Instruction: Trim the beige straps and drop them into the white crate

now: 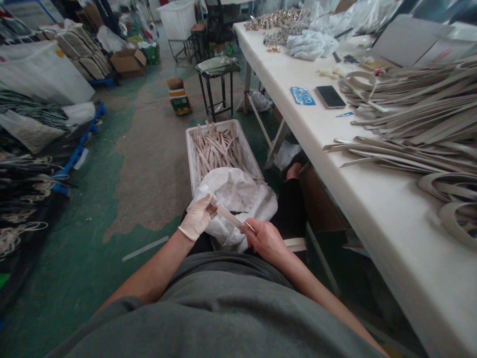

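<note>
Between my two hands runs a flat beige strap [230,217], slanting down to the right above my lap. My left hand [197,218], in a thin whitish glove, pinches its upper left end. Whitish, filmy material [203,192] shows beside those fingers; whether they hold it too is unclear. My bare right hand [265,239] is closed around the lower right end, and a bit of red shows under its fingers. Below the strap, a white sack [242,186] lies bunched over my lap. Just beyond it stands a white plastic crate [254,158] filled with short beige straps [218,148].
At right, a long white table [313,132] bears piled long straps [421,109], a phone [330,97], a blue packet [302,96] and metal fittings [278,20]. Ahead stands a stool [218,67]. Blue pallets [80,149] with goods line the left.
</note>
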